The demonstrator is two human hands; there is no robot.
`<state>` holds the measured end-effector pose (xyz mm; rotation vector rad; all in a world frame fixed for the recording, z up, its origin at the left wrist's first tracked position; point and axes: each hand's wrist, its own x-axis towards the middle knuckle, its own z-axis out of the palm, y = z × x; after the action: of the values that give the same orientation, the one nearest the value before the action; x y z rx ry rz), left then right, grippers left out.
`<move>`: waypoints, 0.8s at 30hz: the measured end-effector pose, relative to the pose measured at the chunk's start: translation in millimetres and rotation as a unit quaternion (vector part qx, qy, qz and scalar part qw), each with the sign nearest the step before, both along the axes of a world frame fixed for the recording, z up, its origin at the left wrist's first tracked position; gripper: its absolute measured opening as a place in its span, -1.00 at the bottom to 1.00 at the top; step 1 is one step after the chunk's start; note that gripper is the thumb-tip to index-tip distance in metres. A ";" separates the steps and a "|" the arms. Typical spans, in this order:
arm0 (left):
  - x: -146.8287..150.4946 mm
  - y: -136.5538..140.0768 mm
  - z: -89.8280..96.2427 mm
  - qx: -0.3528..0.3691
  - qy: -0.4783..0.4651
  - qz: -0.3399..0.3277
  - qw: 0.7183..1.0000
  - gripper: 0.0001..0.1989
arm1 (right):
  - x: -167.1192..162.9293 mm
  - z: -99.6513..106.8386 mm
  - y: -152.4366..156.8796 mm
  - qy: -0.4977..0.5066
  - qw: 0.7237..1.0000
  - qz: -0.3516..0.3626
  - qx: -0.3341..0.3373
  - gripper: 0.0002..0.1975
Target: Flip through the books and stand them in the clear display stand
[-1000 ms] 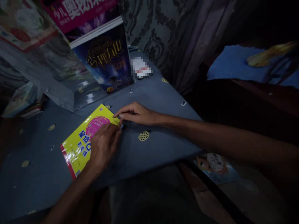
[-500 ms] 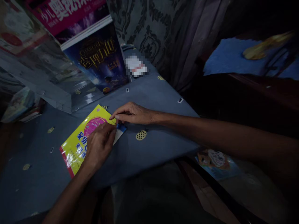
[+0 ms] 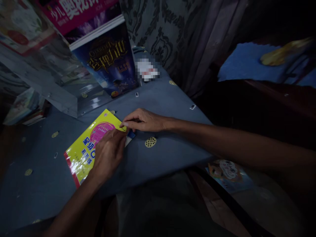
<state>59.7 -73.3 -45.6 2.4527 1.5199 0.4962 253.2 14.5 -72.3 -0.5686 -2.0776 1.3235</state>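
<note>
A yellow book with a pink circle, blue Chinese lettering and a red strip along one edge lies flat and slanted on the cloth-covered table. My left hand rests over its right part, fingers bent together and reaching the right corner. From the right, my right hand meets it there, thumb and forefinger drawn close together at the book's edge. Whatever the fingertips pinch is hidden. A small blue and white piece shows just below the fingertips; I cannot tell whether it belongs to the book.
Behind the book stand a clear plastic stand and a dark blue book. A blurred white item lies near the curtain. More books are at the left. The table edge runs close in front; a picture packet lies below it.
The view has shifted slightly, so everything sits a little further right. My left hand has slid a little toward the right corner; my right hand stays at the book's edge.
</note>
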 end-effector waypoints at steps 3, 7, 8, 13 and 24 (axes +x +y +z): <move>-0.9 -2.4 -1.1 -0.004 0.011 -0.006 1.000 -0.74 | 2.2 1.3 -0.7 -0.036 0.998 0.019 0.055 -0.76; -15.3 -5.3 3.7 -0.034 0.007 -0.025 0.999 -0.73 | 4.7 2.7 -2.8 -0.092 0.983 0.096 0.123 -0.83; -22.8 -6.4 5.2 -0.033 0.013 -0.024 0.999 -0.73 | 5.2 2.6 -4.0 -0.112 0.976 0.110 0.151 -0.81; -75.8 -16.8 6.7 0.032 0.102 0.045 0.993 -0.65 | 7.0 -0.8 -6.4 -0.160 0.949 0.107 0.251 -0.84; -99.0 -38.8 5.6 0.024 0.124 0.059 0.990 -0.57 | -26.1 16.5 50.9 -0.313 0.890 0.017 0.332 -0.70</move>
<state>-39.3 -112.1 -39.9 2.5505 1.7758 0.2557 227.1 65.4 -55.8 -0.6970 -2.8634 0.3623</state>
